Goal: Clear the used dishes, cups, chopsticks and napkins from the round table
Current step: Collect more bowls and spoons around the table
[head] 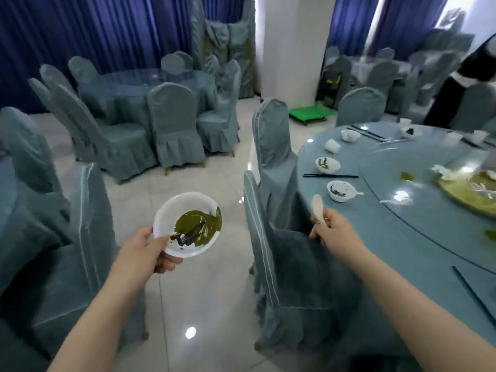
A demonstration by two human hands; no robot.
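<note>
- Left hand [150, 251] clamped on the near rim of a white bowl [188, 224], thumb over the edge, fingers beneath; bowl held out over the tiled floor [209, 304], tilted toward the camera, smeared inside with green and dark residue.
- Right hand [331, 229] closed around the handle of a white spoon [318, 206], spoon end pointing up, above a covered chair [290, 264] pushed against the round counter [402, 251].
- On the counter, near its left edge: three more soiled white bowls [341, 190], [327, 165], [350, 135], a crumpled white napkin [332, 145], and black chopsticks [330, 175] lying between two of the bowls.
- Another pair of chopsticks [475, 296] at the counter's near edge, well apart from the bowls.
- Green-smeared platter [467, 191] on the central turntable.
</note>
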